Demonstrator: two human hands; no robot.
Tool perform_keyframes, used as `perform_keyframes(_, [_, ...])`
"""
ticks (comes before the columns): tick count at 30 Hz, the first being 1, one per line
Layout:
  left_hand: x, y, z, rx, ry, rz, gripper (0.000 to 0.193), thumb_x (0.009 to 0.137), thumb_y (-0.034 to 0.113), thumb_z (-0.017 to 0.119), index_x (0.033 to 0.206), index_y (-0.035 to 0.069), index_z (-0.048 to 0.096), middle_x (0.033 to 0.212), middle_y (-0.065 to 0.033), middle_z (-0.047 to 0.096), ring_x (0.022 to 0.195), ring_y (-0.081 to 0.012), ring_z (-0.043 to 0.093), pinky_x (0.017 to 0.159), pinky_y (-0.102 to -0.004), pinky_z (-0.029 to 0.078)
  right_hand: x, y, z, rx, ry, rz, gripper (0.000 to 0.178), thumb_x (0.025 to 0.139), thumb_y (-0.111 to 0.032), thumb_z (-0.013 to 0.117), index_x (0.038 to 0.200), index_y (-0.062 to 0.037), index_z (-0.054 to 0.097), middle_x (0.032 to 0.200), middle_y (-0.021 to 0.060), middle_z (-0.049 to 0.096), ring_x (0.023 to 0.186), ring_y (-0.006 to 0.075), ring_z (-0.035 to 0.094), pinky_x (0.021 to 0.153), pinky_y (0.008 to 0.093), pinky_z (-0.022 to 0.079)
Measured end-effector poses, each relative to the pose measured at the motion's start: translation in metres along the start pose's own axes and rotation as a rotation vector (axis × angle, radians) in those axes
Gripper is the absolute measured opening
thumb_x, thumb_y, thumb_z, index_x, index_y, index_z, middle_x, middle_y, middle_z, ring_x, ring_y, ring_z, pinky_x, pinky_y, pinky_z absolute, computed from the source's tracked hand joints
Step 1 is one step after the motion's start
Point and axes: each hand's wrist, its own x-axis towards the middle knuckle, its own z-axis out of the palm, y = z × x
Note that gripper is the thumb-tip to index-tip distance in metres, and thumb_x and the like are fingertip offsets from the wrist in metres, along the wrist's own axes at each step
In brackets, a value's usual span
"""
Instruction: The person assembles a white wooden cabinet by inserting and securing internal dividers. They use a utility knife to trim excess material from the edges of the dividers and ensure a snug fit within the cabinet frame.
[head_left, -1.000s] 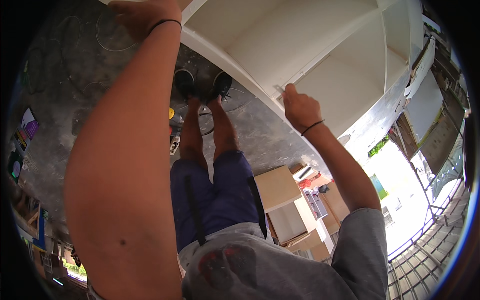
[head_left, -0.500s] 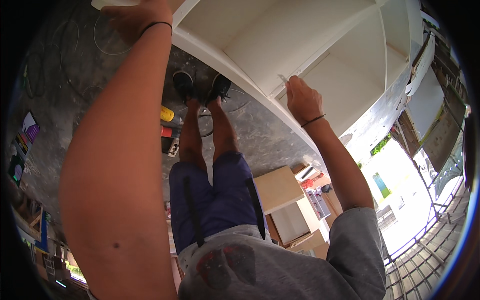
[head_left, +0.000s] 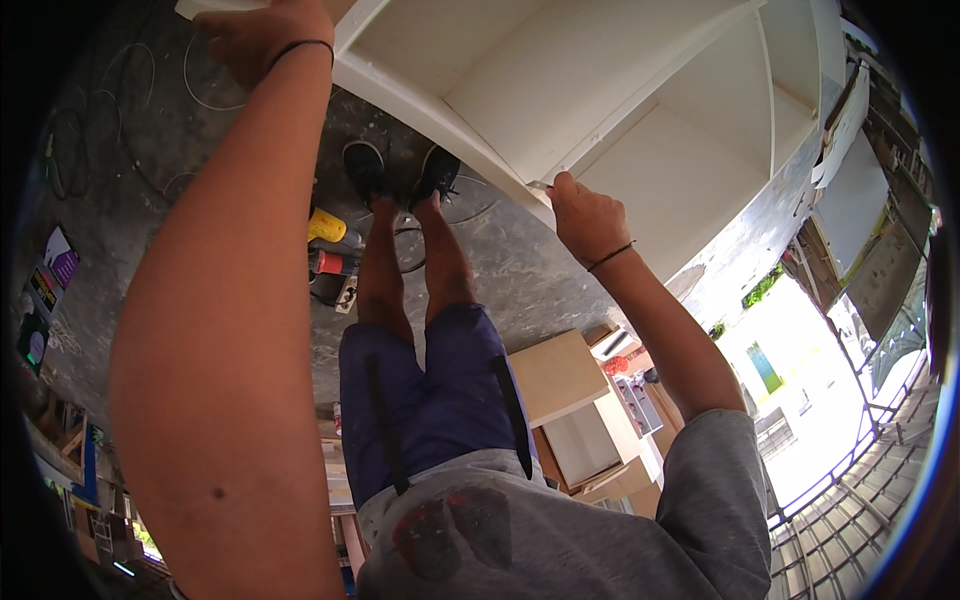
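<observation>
A white cabinet carcass (head_left: 440, 108) with open compartments lies across the top of the view. My right hand (head_left: 590, 220) is closed around a tool with a thin metal blade (head_left: 541, 185), its handle hidden in the fist. The blade's tip is at the cabinet's near edge, by the end of a divider (head_left: 640, 95). My left hand (head_left: 265, 42) reaches far forward to the upper left, its fingers bent at a white panel edge (head_left: 215, 6). The top of that hand is cut off by the frame.
Beside my feet on the concrete floor (head_left: 530, 290) lie a yellow power tool (head_left: 326, 226), a red-ended tool (head_left: 333, 263) and a socket strip (head_left: 347, 295). Loose cables run over the floor at left. Wooden boxes (head_left: 555, 380) stand behind me at the right.
My right hand has moved left and slightly down, bringing the blade to the cabinet's near edge. My left hand and forearm have shifted slightly left.
</observation>
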Motion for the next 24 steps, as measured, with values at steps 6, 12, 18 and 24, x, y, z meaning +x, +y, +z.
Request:
perform_keyframes(6, [0.005, -0.006, 0.008, -0.014, 0.07, 0.056, 0.069, 0.089, 0.023, 0.058, 0.145, 0.0, 0.027, 0.141, -0.0269, 0.041, 0.128, -0.0393, 0.045, 0.107, -0.0453, 0.039, 0.001, -0.01, -0.016, 0.0, -0.087, 0.121, 0.014, 0.096, -0.021, 0.046, 0.096, -0.0068, 0.045, 0.073, 0.0135, 0.066, 0.065, 0.037, 0.066, 0.058, 0.0487, 0.052])
perform_keyframes(12, [0.007, -0.01, 0.009, -0.018, 0.063, 0.078, 0.07, 0.087, 0.024, 0.059, 0.145, 0.0, 0.027, 0.138, -0.028, 0.044, 0.126, -0.0395, 0.047, 0.106, -0.0446, 0.04, 0.01, -0.001, -0.012, -0.142, -0.035, 0.083, 0.009, 0.089, -0.01, 0.047, 0.097, -0.0057, 0.048, 0.075, 0.0144, 0.067, 0.064, 0.0344, 0.067, 0.056, 0.0445, 0.054])
perform_keyframes(18, [0.005, -0.007, 0.004, -0.015, 0.036, 0.045, 0.069, 0.089, 0.024, 0.058, 0.146, 0.0, 0.027, 0.141, -0.0266, 0.042, 0.128, -0.0386, 0.046, 0.108, -0.0443, 0.038, 0.007, -0.013, -0.021, -0.137, -0.163, 0.08, 0.01, 0.09, -0.01, 0.046, 0.098, -0.0052, 0.048, 0.077, 0.0149, 0.068, 0.068, 0.0352, 0.068, 0.059, 0.0458, 0.053])
perform_keyframes(24, [-0.001, -0.011, 0.009, -0.028, 0.144, 0.07, 0.07, 0.09, 0.023, 0.058, 0.147, 0.001, 0.025, 0.145, -0.0238, 0.038, 0.132, -0.0359, 0.042, 0.11, -0.0431, 0.037, 0.012, -0.011, -0.021, -0.096, -0.165, 0.095, 0.011, 0.093, -0.016, 0.045, 0.099, -0.0073, 0.047, 0.076, 0.0151, 0.067, 0.069, 0.0356, 0.068, 0.06, 0.0479, 0.053])
